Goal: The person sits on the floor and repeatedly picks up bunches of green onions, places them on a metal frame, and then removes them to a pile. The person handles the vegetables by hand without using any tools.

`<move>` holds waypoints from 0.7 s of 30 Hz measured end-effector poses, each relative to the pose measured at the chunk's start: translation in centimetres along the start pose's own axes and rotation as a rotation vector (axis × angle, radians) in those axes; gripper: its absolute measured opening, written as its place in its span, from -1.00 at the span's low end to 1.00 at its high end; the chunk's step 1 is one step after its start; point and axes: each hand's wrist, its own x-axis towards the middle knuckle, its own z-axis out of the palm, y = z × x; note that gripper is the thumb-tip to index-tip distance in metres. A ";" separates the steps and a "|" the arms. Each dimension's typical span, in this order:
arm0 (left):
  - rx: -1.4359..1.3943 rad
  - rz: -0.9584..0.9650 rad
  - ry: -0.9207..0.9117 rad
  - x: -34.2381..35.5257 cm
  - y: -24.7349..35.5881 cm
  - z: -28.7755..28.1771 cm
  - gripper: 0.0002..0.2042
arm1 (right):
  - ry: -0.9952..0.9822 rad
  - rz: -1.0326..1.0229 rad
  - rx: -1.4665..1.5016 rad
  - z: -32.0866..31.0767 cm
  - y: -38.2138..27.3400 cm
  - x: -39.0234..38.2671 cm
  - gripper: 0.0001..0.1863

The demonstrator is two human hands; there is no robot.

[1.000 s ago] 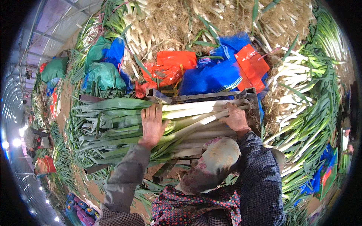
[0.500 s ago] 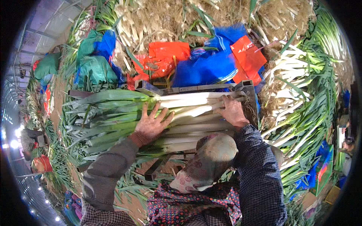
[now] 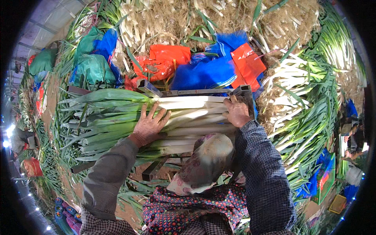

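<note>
A row of long leeks (image 3: pixel 196 113) lies across a metal frame (image 3: pixel 246 92), leaves to the left and white ends to the right. My left hand (image 3: pixel 152 122) rests spread on them where green meets white. My right hand (image 3: pixel 237 110) lies on the white ends beside the frame’s right upright, fingers bent but apart. The roots there are partly hidden. A pale floral head covering (image 3: pixel 201 164) sits low between my forearms, above a dotted cloth (image 3: pixel 192 207).
Red plastic bags (image 3: pixel 164 55), blue mesh (image 3: pixel 201 72) and green sacks (image 3: pixel 88 70) lie beyond the frame. Rooted leeks (image 3: pixel 219 19) are heaped behind, and more (image 3: pixel 309 109) line the right. Co-workers show at the left edge (image 3: pixel 19 139) and right edge (image 3: pixel 348 137).
My left hand has slid toward me along the leeks with its fingers spreading wider. My right hand has shifted slightly up onto the white ends. The whole view has drifted a little.
</note>
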 end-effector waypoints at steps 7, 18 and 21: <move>0.024 -0.035 0.004 -1.6 0.9 -0.9 -0.33 | -0.015 -0.060 -0.127 0.1 0.0 0.5 -0.67; 0.011 0.120 -0.067 0.2 -4.2 -0.6 -0.27 | -0.104 -0.071 0.038 -0.1 1.1 2.8 -0.67; -0.008 0.124 -0.077 0.5 -4.1 -0.9 -0.22 | -0.102 -0.040 -0.033 -0.5 0.9 3.2 -0.63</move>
